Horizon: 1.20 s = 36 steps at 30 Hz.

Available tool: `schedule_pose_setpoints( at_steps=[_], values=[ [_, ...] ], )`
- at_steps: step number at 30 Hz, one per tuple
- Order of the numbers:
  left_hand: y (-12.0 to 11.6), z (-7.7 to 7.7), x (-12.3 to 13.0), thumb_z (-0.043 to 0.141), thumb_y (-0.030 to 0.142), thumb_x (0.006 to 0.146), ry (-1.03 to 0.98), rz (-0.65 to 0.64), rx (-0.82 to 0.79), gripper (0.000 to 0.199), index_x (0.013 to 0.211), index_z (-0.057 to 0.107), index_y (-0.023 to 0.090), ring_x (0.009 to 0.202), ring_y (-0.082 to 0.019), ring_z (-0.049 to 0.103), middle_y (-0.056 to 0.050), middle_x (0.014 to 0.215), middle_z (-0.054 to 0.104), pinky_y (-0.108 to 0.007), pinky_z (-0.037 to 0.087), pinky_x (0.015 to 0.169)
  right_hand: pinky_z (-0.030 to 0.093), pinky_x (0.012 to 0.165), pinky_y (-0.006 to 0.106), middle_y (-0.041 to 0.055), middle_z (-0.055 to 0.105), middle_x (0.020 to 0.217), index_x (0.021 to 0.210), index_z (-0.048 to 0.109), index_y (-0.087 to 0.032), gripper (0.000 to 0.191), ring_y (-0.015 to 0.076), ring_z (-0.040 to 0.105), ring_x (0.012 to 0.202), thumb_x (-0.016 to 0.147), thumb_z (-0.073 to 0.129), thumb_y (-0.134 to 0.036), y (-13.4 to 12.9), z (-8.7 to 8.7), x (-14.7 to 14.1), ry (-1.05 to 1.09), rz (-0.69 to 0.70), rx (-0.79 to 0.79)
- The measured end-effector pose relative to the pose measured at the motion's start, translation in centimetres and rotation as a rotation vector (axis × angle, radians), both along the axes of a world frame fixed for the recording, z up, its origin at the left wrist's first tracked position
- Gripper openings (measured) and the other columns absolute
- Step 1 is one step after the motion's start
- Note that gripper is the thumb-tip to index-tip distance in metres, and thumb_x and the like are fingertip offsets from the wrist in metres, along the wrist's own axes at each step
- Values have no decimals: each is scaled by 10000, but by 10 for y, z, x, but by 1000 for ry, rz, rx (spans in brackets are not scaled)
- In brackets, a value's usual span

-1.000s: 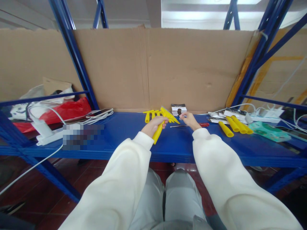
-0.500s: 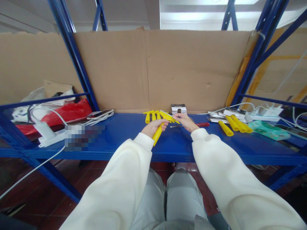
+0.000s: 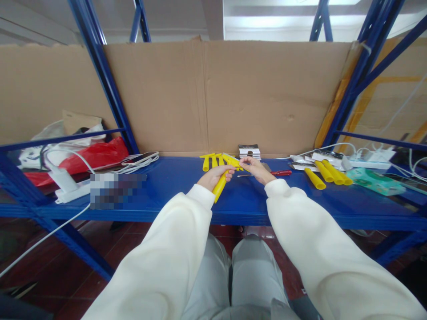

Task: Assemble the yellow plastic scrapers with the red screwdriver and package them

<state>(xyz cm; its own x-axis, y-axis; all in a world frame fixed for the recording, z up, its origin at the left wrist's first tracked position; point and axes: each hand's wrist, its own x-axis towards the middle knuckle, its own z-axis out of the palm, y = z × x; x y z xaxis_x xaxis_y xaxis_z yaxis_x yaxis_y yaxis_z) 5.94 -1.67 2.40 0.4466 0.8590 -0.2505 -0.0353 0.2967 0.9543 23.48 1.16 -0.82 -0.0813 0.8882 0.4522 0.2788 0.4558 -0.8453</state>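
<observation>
My left hand (image 3: 216, 176) is wrapped round a yellow tube-shaped handle (image 3: 219, 188), which slants down toward the bench's front edge. Close to its upper end, my right hand (image 3: 252, 166) has its fingers pinched together; what lies between them is too small to make out. Just behind my hands several yellow pieces (image 3: 206, 164) lie side by side on the blue bench (image 3: 180, 186). A red-handled screwdriver (image 3: 281, 173) rests to the right of my right hand, its shaft partly behind the fingers.
Several yellow tubes (image 3: 315, 178) lie at the right, beside small boxes and a green packet (image 3: 376, 181). Small stacked boxes (image 3: 249, 151) stand against the cardboard (image 3: 160, 98). A power strip (image 3: 71, 192), cables and a red bag (image 3: 95, 155) occupy the left.
The fingers of my right hand have shifted slightly at the handle's upper end. My left hand keeps its hold on the handle.
</observation>
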Motion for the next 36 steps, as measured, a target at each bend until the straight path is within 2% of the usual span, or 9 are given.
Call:
schedule_pose_setpoints(
  at_steps=[5, 11, 19, 23, 31, 36],
  values=[
    [1, 0, 0, 514, 98, 881, -6, 10, -3, 215, 693, 449, 181, 401, -21, 282, 82, 516, 362, -136, 258, 398, 483, 921, 334, 54, 661, 1069, 990, 596, -208, 333, 175, 613, 1007, 740, 716, -392, 2, -2, -3, 24, -43, -15],
    [0, 0, -1, 525, 96, 878, -7, -6, -6, 214, 689, 465, 178, 399, -23, 285, 80, 506, 359, -139, 259, 398, 495, 850, 331, 71, 693, 1044, 1070, 589, -191, 350, 174, 643, 936, 754, 691, -302, -9, 3, -4, 60, -1, -164],
    [1, 1, -1, 611, 73, 813, -74, -57, -70, 269, 642, 432, 178, 373, -11, 250, 93, 472, 341, -133, 212, 377, 447, 688, 260, -9, 659, 829, 937, 592, -221, 321, 135, 610, 767, 668, 762, -267, -13, 7, -5, 177, 37, -186],
    [-1, 2, -1, 575, 55, 829, -73, -55, -86, 270, 636, 431, 178, 367, -12, 257, 85, 469, 354, -133, 207, 380, 438, 637, 242, -36, 627, 761, 865, 568, -226, 307, 115, 587, 694, 638, 775, -223, -13, 7, -6, 239, 63, -196],
    [-6, 3, 1, 503, 34, 847, -90, -15, -89, 236, 673, 441, 180, 354, -19, 261, 85, 466, 350, -129, 210, 364, 444, 572, 216, -38, 624, 778, 837, 555, -223, 307, 102, 581, 671, 624, 768, -164, -12, 9, -6, 299, 118, -202],
    [-7, 4, -1, 539, 52, 842, -119, -26, -80, 204, 722, 442, 186, 342, -15, 265, 100, 468, 342, -121, 197, 358, 448, 566, 211, -22, 646, 832, 862, 564, -221, 303, 108, 597, 702, 663, 791, -241, -13, 6, -4, 281, 135, -192]
  ],
)
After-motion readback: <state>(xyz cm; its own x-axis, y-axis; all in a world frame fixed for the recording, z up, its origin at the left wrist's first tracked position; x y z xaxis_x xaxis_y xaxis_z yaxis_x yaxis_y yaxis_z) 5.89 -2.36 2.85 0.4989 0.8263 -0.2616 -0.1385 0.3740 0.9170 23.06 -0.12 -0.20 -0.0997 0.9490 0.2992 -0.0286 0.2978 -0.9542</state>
